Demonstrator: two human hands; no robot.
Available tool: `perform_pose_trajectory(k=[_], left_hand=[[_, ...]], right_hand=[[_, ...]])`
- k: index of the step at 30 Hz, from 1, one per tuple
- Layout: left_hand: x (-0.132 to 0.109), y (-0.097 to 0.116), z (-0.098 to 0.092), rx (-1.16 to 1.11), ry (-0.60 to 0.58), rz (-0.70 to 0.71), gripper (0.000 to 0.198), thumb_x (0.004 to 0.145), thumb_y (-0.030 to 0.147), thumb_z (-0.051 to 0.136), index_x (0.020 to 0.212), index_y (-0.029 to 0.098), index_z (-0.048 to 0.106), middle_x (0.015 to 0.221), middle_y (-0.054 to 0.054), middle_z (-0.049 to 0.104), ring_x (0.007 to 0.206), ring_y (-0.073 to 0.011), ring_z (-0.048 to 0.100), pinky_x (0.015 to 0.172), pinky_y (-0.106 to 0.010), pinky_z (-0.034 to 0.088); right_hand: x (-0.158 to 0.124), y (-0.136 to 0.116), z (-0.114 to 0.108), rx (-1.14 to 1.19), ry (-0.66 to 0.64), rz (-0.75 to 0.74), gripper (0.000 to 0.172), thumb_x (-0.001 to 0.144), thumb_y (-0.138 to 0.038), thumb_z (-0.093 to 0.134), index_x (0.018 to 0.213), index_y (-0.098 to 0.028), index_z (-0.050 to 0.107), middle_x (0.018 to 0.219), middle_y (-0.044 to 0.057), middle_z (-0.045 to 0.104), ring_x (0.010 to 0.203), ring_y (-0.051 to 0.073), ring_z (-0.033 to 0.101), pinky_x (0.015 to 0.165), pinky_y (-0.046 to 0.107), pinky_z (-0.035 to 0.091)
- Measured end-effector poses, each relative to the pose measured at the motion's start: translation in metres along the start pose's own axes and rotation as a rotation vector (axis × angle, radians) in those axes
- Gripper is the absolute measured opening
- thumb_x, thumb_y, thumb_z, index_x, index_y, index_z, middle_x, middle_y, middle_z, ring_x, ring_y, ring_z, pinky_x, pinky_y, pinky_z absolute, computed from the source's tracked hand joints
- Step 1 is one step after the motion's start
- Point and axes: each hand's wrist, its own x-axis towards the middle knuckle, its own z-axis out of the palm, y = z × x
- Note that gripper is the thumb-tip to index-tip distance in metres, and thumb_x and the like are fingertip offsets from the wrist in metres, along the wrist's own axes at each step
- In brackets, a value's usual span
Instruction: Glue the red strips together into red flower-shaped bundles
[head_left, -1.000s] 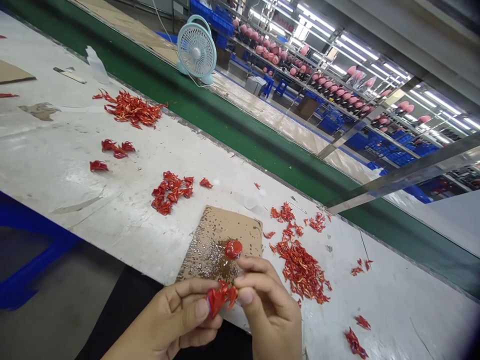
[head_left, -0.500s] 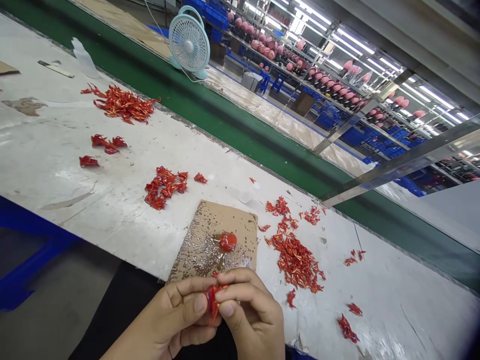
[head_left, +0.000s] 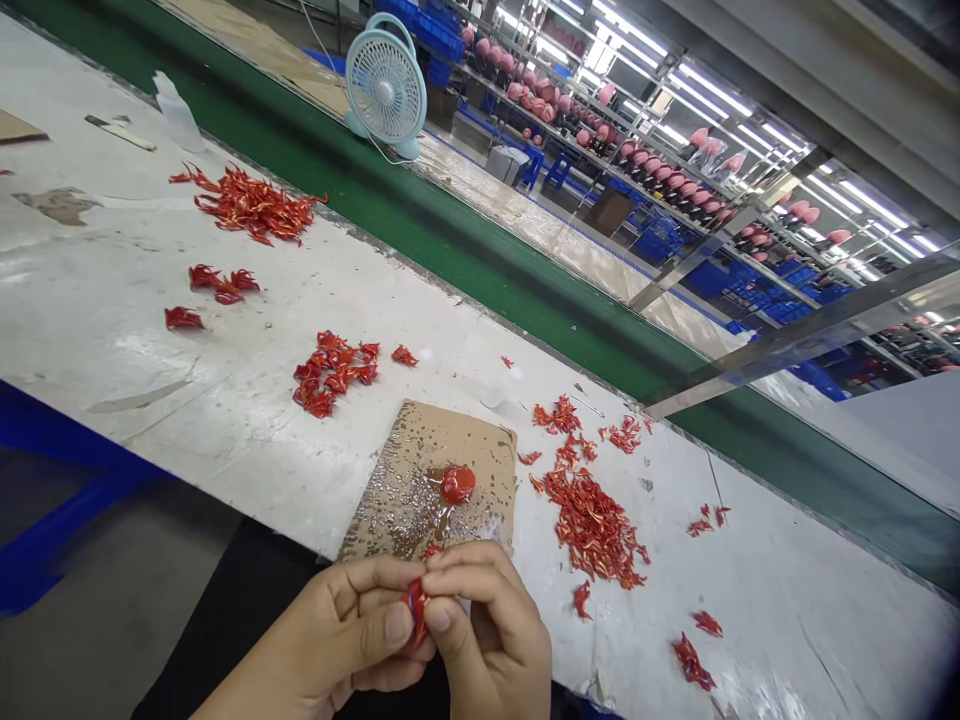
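A small shiny red piece with a purple streak [head_left: 415,608] is pinched between both of my hands at the near edge of the table. My left hand [head_left: 360,630] is closed on its left side, thumb in front. From the right, the fingertips of my right hand [head_left: 487,620] press on the same piece and hide part of it. Just beyond my hands lies a brown cardboard sheet [head_left: 480,430] spotted with wet-looking drops. On it sits a glossy red round blob [head_left: 457,485], and another small red bit [head_left: 432,550] shows just above my fingertips.
Right of the cardboard lies a heap of small red pieces [head_left: 596,525]. Clusters of larger red pieces [head_left: 334,372] and a red pile [head_left: 255,205] lie left. A green belt [head_left: 487,265] runs behind the table, with a light-blue fan [head_left: 385,90] beyond and a metal post [head_left: 750,360] at right.
My right hand has shifted slightly left, its fingertips closer to my left thumb and covering more of the red piece. The view has moved a little.
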Motion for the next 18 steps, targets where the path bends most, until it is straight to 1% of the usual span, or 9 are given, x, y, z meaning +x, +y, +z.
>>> perform_pose_trajectory(k=[2, 4, 6, 8, 10, 13, 16, 17, 18], left_hand=[[-0.001, 0.002, -0.001, 0.005, -0.008, -0.003, 0.038, 0.059, 0.034, 0.095, 0.088, 0.019, 0.076, 0.075, -0.003, 0.073, 0.068, -0.0110, 0.069, 0.065, -0.020, 0.058], [-0.001, 0.004, -0.001, 0.020, -0.023, -0.005, 0.038, 0.059, 0.037, 0.095, 0.088, 0.019, 0.076, 0.073, -0.002, 0.073, 0.068, -0.0101, 0.068, 0.065, -0.019, 0.058], [-0.001, 0.006, -0.002, 0.039, -0.072, -0.018, 0.036, 0.061, 0.038, 0.093, 0.087, 0.019, 0.076, 0.072, -0.001, 0.072, 0.067, -0.0084, 0.067, 0.065, -0.017, 0.057], [0.000, 0.006, -0.004, 0.051, -0.109, -0.025, 0.035, 0.062, 0.038, 0.093, 0.086, 0.019, 0.076, 0.071, 0.000, 0.072, 0.065, -0.0069, 0.065, 0.064, -0.017, 0.057], [0.002, 0.005, -0.006, 0.052, -0.119, -0.035, 0.037, 0.058, 0.037, 0.095, 0.084, 0.020, 0.075, 0.068, 0.000, 0.072, 0.062, -0.0065, 0.064, 0.061, -0.016, 0.055], [0.005, 0.001, -0.010, 0.091, -0.111, -0.035, 0.043, 0.051, 0.040, 0.097, 0.082, 0.021, 0.074, 0.065, 0.000, 0.072, 0.060, -0.0090, 0.067, 0.058, -0.017, 0.053], [0.008, -0.002, -0.015, 0.147, -0.114, 0.031, 0.046, 0.050, 0.047, 0.096, 0.083, 0.022, 0.074, 0.065, 0.000, 0.072, 0.055, -0.0093, 0.065, 0.055, -0.017, 0.051], [0.008, -0.002, -0.018, 0.189, -0.102, 0.087, 0.044, 0.051, 0.045, 0.096, 0.083, 0.023, 0.075, 0.065, 0.000, 0.073, 0.055, -0.0083, 0.064, 0.055, -0.016, 0.050], [0.008, -0.002, -0.020, 0.284, -0.088, 0.217, 0.039, 0.055, 0.040, 0.096, 0.085, 0.024, 0.076, 0.067, 0.001, 0.074, 0.057, -0.0080, 0.064, 0.058, -0.015, 0.051]], right_hand=[[-0.003, 0.002, 0.003, -0.011, 0.026, -0.039, 0.012, 0.094, -0.037, 0.068, 0.101, -0.033, 0.077, 0.095, 0.003, 0.071, 0.091, 0.019, 0.069, 0.082, 0.032, 0.055], [-0.005, 0.004, 0.004, -0.001, 0.021, -0.045, 0.016, 0.094, -0.041, 0.068, 0.104, -0.033, 0.077, 0.098, 0.004, 0.072, 0.092, 0.020, 0.069, 0.082, 0.033, 0.055], [-0.006, 0.004, 0.004, 0.032, -0.007, -0.009, 0.018, 0.091, -0.044, 0.070, 0.103, -0.033, 0.077, 0.101, 0.005, 0.071, 0.092, 0.021, 0.069, 0.081, 0.033, 0.056], [-0.005, 0.004, 0.002, 0.053, -0.045, 0.036, 0.017, 0.090, -0.044, 0.072, 0.101, -0.033, 0.077, 0.102, 0.005, 0.069, 0.093, 0.021, 0.068, 0.081, 0.035, 0.056], [-0.005, 0.003, 0.002, 0.039, -0.075, 0.034, 0.015, 0.092, -0.043, 0.070, 0.101, -0.033, 0.075, 0.102, 0.005, 0.069, 0.094, 0.022, 0.068, 0.083, 0.036, 0.055], [-0.009, 0.005, 0.002, -0.027, -0.062, -0.044, 0.014, 0.096, -0.042, 0.064, 0.104, -0.033, 0.071, 0.102, 0.005, 0.069, 0.096, 0.022, 0.068, 0.084, 0.037, 0.055], [-0.017, 0.008, 0.003, -0.083, 0.045, -0.082, 0.018, 0.095, -0.044, 0.064, 0.108, -0.034, 0.069, 0.104, 0.005, 0.069, 0.099, 0.023, 0.067, 0.086, 0.038, 0.054], [-0.021, 0.008, 0.004, -0.068, 0.088, -0.065, 0.023, 0.093, -0.048, 0.065, 0.111, -0.034, 0.069, 0.104, 0.006, 0.069, 0.100, 0.024, 0.067, 0.087, 0.039, 0.055], [-0.024, 0.008, 0.005, -0.024, 0.117, -0.030, 0.031, 0.091, -0.053, 0.066, 0.115, -0.034, 0.068, 0.104, 0.007, 0.070, 0.100, 0.026, 0.068, 0.088, 0.041, 0.056]])
